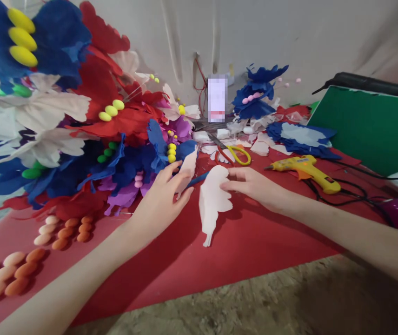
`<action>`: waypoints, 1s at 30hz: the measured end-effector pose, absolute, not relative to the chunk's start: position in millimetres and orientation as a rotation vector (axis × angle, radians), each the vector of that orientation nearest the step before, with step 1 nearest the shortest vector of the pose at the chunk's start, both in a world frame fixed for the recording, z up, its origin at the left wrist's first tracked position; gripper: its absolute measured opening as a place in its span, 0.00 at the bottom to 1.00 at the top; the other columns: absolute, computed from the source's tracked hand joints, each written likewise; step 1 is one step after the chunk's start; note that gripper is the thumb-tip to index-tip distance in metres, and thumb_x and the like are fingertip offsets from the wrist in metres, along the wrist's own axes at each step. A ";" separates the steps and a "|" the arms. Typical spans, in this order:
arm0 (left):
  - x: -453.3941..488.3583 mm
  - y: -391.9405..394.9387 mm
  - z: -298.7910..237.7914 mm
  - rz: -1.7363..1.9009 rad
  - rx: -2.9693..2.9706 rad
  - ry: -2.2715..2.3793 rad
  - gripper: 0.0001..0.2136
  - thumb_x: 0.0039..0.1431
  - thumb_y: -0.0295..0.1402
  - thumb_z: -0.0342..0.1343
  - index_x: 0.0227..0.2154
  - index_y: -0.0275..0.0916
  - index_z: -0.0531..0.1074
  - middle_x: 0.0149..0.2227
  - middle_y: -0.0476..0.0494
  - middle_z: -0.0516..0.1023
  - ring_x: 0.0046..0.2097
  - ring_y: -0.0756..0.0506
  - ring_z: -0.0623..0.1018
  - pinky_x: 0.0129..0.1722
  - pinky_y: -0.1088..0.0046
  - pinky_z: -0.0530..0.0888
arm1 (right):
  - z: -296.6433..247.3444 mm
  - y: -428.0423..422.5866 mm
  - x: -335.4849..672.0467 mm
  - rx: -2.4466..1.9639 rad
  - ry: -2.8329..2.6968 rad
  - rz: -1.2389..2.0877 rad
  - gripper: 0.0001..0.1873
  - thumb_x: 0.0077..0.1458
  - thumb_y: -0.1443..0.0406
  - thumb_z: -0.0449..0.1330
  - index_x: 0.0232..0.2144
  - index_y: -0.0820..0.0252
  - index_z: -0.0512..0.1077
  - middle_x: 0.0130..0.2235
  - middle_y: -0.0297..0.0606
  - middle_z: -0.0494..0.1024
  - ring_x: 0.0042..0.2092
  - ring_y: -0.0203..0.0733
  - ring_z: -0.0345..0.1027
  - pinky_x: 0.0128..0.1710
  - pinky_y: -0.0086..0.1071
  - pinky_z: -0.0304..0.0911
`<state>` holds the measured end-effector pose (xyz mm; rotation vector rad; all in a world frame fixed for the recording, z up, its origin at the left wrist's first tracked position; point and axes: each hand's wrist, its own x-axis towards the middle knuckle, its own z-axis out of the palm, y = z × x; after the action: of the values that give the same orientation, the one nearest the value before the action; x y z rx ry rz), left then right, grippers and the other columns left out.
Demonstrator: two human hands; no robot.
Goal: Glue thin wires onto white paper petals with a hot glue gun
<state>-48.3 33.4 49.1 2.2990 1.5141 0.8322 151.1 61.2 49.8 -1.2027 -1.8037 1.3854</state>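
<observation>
A white butterfly-wing cut-out [214, 200] with a scalloped edge hangs from my right hand [246, 184], its top edge pinched between thumb and fingers. My left hand [164, 195] has a second, narrower white wing cut-out [189, 164] between its curled fingers, partly covered by them. Behind the two hands a blue strip [199, 179] lies on the red tabletop [171, 274]. Scissors with yellow and red handles [240, 155] rest just beyond my right hand.
Blue, red, white and purple butterflies [97, 111] crowd the left side. Orange and peach oval beads [21, 270] lie at front left. To the right are a yellow glue gun [305, 170] with a black cord and a green board [369, 130]. A phone [217, 98] stands at the back.
</observation>
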 end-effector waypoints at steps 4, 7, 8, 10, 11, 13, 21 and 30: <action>-43.8 25.7 49.3 0.863 2.641 1.507 0.11 0.59 0.32 0.45 0.39 0.36 0.70 0.52 0.36 0.66 0.54 0.39 0.66 0.51 0.57 0.64 | 54.5 52.4 155.3 -1.074 -1.707 1.522 0.09 0.40 0.66 0.55 0.29 0.64 0.67 0.28 0.32 0.70 0.29 0.31 0.62 0.31 0.27 0.57; -37.8 20.1 52.6 0.942 2.470 1.392 0.10 0.59 0.34 0.47 0.39 0.37 0.69 0.44 0.41 0.73 0.47 0.44 0.71 0.48 0.63 0.68 | 53.3 48.3 153.9 -0.956 -1.759 1.594 0.11 0.40 0.66 0.55 0.30 0.63 0.67 0.29 0.32 0.70 0.29 0.32 0.62 0.29 0.27 0.57; -36.0 19.1 53.5 0.942 2.388 1.361 0.10 0.59 0.35 0.47 0.40 0.38 0.69 0.43 0.42 0.74 0.45 0.45 0.72 0.46 0.66 0.69 | 51.5 47.7 153.0 -0.931 -1.786 1.616 0.12 0.40 0.66 0.54 0.31 0.63 0.67 0.30 0.33 0.71 0.30 0.32 0.63 0.30 0.27 0.58; -33.7 18.8 53.7 0.918 2.259 1.334 0.10 0.58 0.35 0.49 0.39 0.39 0.69 0.41 0.44 0.75 0.42 0.46 0.74 0.42 0.70 0.70 | 45.9 47.4 151.4 -0.917 -1.826 1.600 0.12 0.41 0.66 0.54 0.33 0.63 0.67 0.31 0.34 0.72 0.32 0.34 0.65 0.31 0.28 0.58; -33.5 19.5 52.9 0.907 2.221 1.332 0.09 0.57 0.35 0.49 0.38 0.38 0.69 0.39 0.45 0.76 0.40 0.47 0.74 0.40 0.71 0.71 | 42.5 47.7 150.9 -0.928 -1.840 1.559 0.12 0.42 0.65 0.53 0.33 0.63 0.67 0.32 0.35 0.72 0.34 0.35 0.65 0.32 0.29 0.59; -34.5 21.8 49.9 0.884 2.190 1.343 0.08 0.57 0.34 0.49 0.34 0.38 0.70 0.35 0.46 0.77 0.36 0.48 0.75 0.37 0.73 0.70 | 36.0 48.7 150.5 -0.972 -1.867 1.466 0.11 0.42 0.65 0.53 0.31 0.63 0.67 0.33 0.36 0.72 0.35 0.36 0.65 0.34 0.29 0.58; -39.8 28.0 44.5 0.909 1.977 1.389 0.07 0.54 0.35 0.51 0.31 0.38 0.70 0.31 0.48 0.77 0.31 0.49 0.74 0.30 0.76 0.70 | 29.5 51.5 152.5 -1.035 -1.930 1.453 0.12 0.43 0.62 0.52 0.31 0.64 0.66 0.33 0.38 0.71 0.33 0.36 0.63 0.31 0.29 0.57; -29.1 23.0 42.1 0.900 1.617 1.283 0.08 0.45 0.36 0.57 0.27 0.38 0.69 0.30 0.50 0.75 0.32 0.50 0.74 0.32 0.76 0.72 | 31.2 44.6 153.7 -0.958 -2.061 1.447 0.09 0.45 0.63 0.51 0.29 0.63 0.64 0.30 0.35 0.67 0.31 0.35 0.61 0.30 0.29 0.58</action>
<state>-29.1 23.0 42.1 1.6166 1.2830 0.8997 153.7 44.6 31.2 -0.9576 -2.0613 1.4467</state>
